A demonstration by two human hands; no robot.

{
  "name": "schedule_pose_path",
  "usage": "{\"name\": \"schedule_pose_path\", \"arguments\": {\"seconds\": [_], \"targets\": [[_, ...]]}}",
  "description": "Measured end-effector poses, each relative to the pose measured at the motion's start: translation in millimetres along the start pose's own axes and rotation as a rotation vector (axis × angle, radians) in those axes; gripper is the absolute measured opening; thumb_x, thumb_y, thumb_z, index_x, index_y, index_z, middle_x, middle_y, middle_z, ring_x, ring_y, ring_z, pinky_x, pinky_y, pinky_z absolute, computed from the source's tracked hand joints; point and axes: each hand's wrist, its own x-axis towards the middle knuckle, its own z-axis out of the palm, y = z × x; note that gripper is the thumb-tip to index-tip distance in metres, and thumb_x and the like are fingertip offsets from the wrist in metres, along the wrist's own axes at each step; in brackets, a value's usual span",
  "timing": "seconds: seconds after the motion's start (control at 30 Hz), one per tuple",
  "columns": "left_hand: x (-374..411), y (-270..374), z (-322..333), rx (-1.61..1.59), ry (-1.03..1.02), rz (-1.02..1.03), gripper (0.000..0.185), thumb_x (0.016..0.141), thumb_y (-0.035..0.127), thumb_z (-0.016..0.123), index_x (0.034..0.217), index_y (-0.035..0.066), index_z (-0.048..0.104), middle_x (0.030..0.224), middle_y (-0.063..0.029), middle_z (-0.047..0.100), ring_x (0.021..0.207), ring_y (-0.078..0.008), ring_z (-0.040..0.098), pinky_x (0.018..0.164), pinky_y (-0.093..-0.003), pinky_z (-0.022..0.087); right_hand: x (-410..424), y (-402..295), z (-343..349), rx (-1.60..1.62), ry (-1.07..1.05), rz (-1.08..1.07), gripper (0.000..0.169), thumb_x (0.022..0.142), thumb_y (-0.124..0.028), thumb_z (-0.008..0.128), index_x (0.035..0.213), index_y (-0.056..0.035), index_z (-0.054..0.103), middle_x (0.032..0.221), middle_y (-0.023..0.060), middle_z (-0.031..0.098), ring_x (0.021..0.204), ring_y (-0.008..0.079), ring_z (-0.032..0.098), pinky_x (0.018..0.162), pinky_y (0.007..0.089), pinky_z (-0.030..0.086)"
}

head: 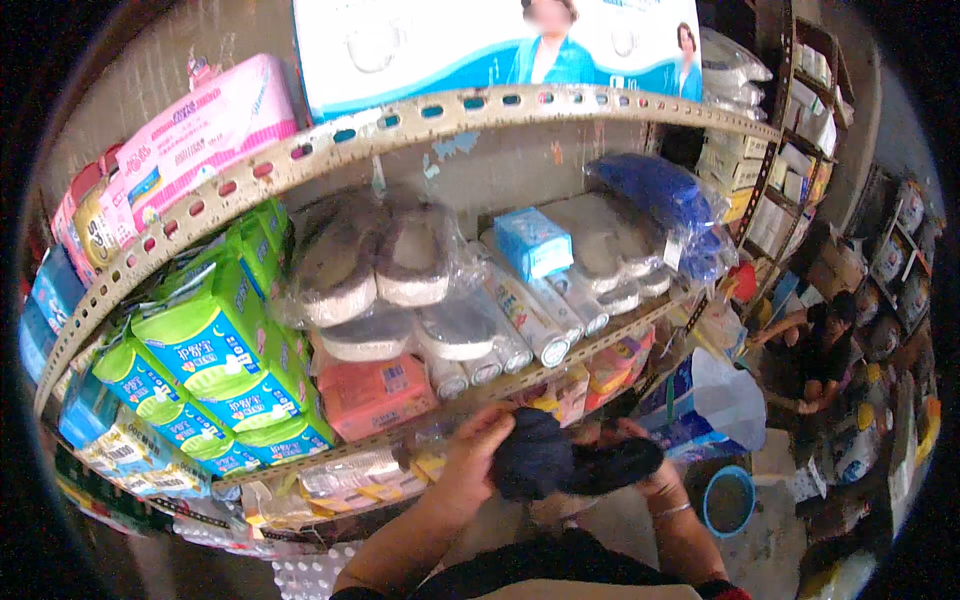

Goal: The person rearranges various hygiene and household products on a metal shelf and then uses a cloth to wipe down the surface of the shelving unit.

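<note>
A dark navy item (529, 454), likely a cloth shoe or a pair of them, is held in front of my body, below the edge of the middle shelf. My left hand (478, 442) grips its left end, thumb along the top. Around the right end curls my right hand (654, 469), partly hidden behind the dark fabric; a bracelet circles that wrist. Straight ahead, plastic-wrapped shoes with pale soles (409, 262) lie on the shelf, beside several clear-wrapped rolls (517, 322). A light blue box (532, 244) rests on the rolls.
Green packs (217, 360) stack at left; a red pack (375, 394) lies nearby. The perforated metal shelf edge (431, 112) runs above, under a large white-and-blue box (450, 45). Blue bagged goods (664, 199) sit at right. A blue-rimmed bucket (729, 501) and another person (821, 352) are lower right.
</note>
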Motion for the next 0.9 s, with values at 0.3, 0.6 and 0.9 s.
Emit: {"name": "schedule_pose_path", "arguments": {"seconds": [0.3, 0.6, 0.9], "targets": [[84.1, -13.3, 90.6, 1.331, -0.588, 0.501, 0.036, 0.082, 0.026, 0.059, 0.108, 0.001, 0.053, 0.1, -0.0139, 0.058, 0.097, -0.0274, 0.055, 0.085, -0.034, 0.042, 8.8, -17.6, 32.8, 0.196, -0.016, -0.084, 0.077, 0.079, -0.065, 0.036, 0.132, -0.0095, 0.031, 0.132, 0.0094, 0.037, 0.122, 0.0295, 0.034, 0.102, 0.0444, 0.027], [221.7, 63.0, 74.7, 2.496, 0.348, 0.623, 0.061, 0.078, 0.008, 0.047, 0.135, 0.016, 0.025, 0.137, -0.014, 0.027, 0.123, -0.0319, 0.031, 0.094, -0.0493, 0.031, 29.5, -82.9, -67.7, 0.136, 0.032, -0.286, 0.054, 0.087, -0.044, 0.037, 0.127, -0.0087, 0.038, 0.123, 0.0103, 0.047, 0.112, 0.029, 0.045, 0.097, 0.0429, 0.035], [240.0, 47.9, 93.2, 2.558, 0.187, 0.426, 0.096, 0.059, 0.019, 0.07, 0.138, 0.02, 0.016, 0.12, -0.0098, 0.039, 0.114, -0.0267, 0.038, 0.091, -0.0534, 0.032, 37.7, -83.7, -126.2, 0.238, 0.185, -0.044, 0.059, 0.075, -0.038, 0.057, 0.12, -0.002, 0.043, 0.118, 0.0127, 0.051, 0.106, 0.0289, 0.051, 0.09, 0.0417, 0.042]]}}
